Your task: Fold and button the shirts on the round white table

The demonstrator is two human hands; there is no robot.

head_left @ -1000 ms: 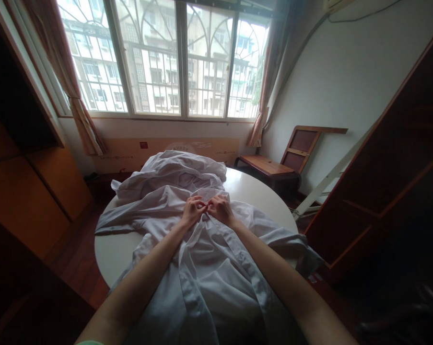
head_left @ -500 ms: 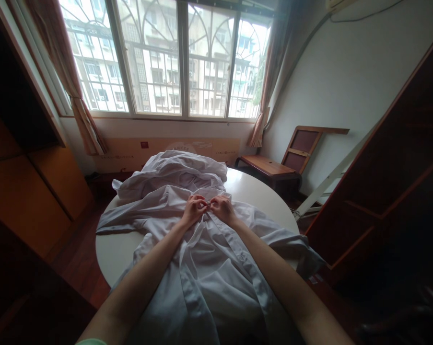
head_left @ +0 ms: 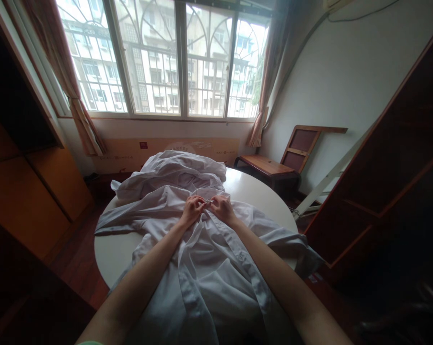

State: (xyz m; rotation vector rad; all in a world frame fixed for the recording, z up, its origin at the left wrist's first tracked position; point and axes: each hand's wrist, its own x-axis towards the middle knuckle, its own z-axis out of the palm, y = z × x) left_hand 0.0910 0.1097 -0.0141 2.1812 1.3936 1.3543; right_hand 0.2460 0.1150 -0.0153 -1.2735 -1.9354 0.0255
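A long pale grey-white coat [head_left: 216, 278] lies spread and wrinkled, its sleeves reaching out to both sides and its two front bands running down toward me. My left hand [head_left: 193, 210] pinches the edge of one front band between thumb and fingers. Close beside it, my right hand [head_left: 221, 209] is closed in a pinch on the facing edge, fingertips almost meeting the left ones. Whatever small part sits between the fingertips, such as a button, is too small to make out. Beyond the hands, more of the pale cloth [head_left: 187, 165] is bunched in a heap.
Under the cloth is a round white table [head_left: 270, 196]. A wooden chair [head_left: 274, 165] stands at the back right, near a white folding ladder [head_left: 319, 191]. Brown cabinets are on the left, a dark wooden panel [head_left: 378, 182] on the right. A long cardboard box [head_left: 158, 148] rests below the window.
My fingertips have shifted slightly at the front edges. The coat lies as before, and the whole view has moved a little.
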